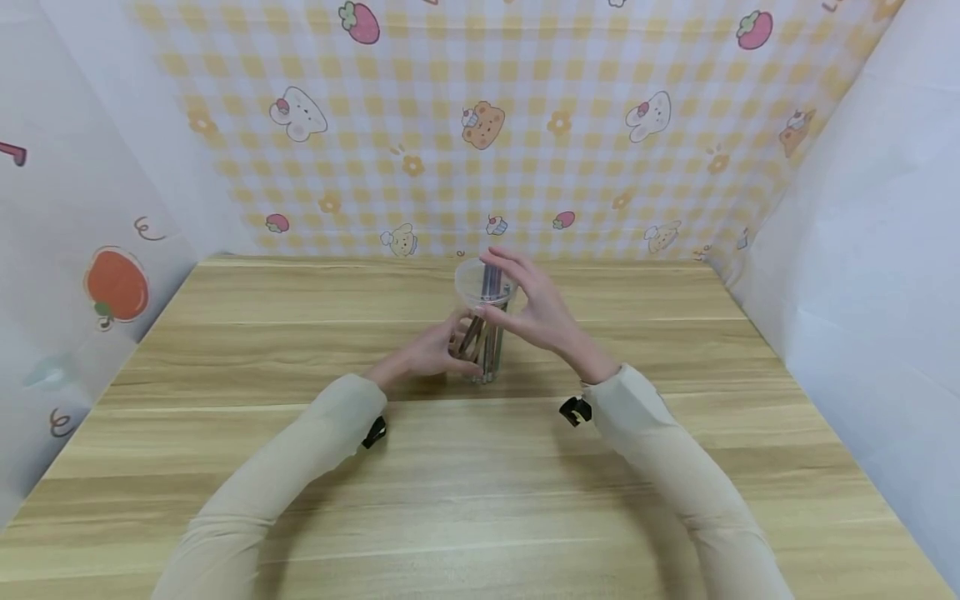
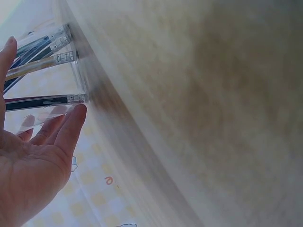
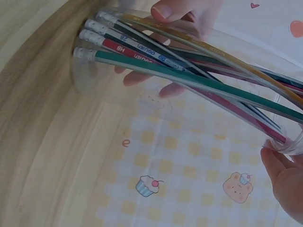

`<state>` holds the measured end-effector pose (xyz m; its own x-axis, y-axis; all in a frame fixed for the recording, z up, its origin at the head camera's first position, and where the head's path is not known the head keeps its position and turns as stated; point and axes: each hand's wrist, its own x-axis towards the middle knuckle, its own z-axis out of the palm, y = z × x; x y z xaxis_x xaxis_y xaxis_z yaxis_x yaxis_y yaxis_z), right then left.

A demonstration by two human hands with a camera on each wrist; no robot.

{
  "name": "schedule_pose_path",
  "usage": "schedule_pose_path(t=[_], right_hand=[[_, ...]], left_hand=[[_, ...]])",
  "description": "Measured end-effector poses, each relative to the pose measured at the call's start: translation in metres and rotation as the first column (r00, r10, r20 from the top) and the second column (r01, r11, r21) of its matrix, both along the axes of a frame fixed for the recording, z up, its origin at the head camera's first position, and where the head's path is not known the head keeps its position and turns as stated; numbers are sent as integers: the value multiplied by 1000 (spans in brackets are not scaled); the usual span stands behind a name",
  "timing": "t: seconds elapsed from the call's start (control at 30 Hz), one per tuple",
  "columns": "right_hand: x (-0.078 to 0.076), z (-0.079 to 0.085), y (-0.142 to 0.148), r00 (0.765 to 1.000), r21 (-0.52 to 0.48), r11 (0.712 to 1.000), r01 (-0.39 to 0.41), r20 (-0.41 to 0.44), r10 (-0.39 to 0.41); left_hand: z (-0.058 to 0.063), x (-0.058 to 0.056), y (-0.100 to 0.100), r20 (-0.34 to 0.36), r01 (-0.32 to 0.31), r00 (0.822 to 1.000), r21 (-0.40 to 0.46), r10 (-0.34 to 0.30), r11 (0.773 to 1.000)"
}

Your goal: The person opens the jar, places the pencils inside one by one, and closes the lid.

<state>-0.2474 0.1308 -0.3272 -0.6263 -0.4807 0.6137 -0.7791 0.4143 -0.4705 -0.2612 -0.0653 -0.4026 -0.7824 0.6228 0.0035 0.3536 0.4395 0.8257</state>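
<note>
A clear plastic pencil jar (image 1: 471, 285) stands on the table in the head view, a little beyond the middle. Several pencils (image 1: 491, 337) lean inside it. In the right wrist view a green pencil (image 3: 189, 79), a red one and a yellow one show through the wall, their eraser ends at the bottom. My left hand (image 1: 431, 348) grips the jar low down, thumb on the near side and fingers behind. Up at the rim, my right hand (image 1: 542, 310) holds the jar's top between thumb and fingers. Eraser ends (image 2: 75, 98) sit near the left fingertips in the left wrist view.
The wood-grain table (image 1: 480, 500) spreads around both forearms. Behind it hangs a yellow checked cloth (image 1: 420, 100) with cartoon prints, and pale sheets (image 1: 847, 192) border the sides. A black wrist strap (image 1: 576, 411) shows under the right sleeve.
</note>
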Motion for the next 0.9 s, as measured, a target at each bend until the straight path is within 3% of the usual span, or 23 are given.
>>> schedule_pose_path(t=[0.27,0.47,0.77,0.9], right_hand=[[-2,10,-10,997,39,998,50,57,-53],[-3,7,-10,996,24,999,27,81,-29],[-7,0,-7,999,-10,1000,-17,39,18],[-8,-1,-2,992,-35,999,-33,117,37]], left_hand=[[-2,-1,1,-17,1,1000,-16,-2,1000],[-2,0,2,-28,8,1000,-25,-9,1000],[-2,-1,2,-5,3,1000,-32,-3,999],[-4,-1,2,-9,6,1000,-23,-7,1000]])
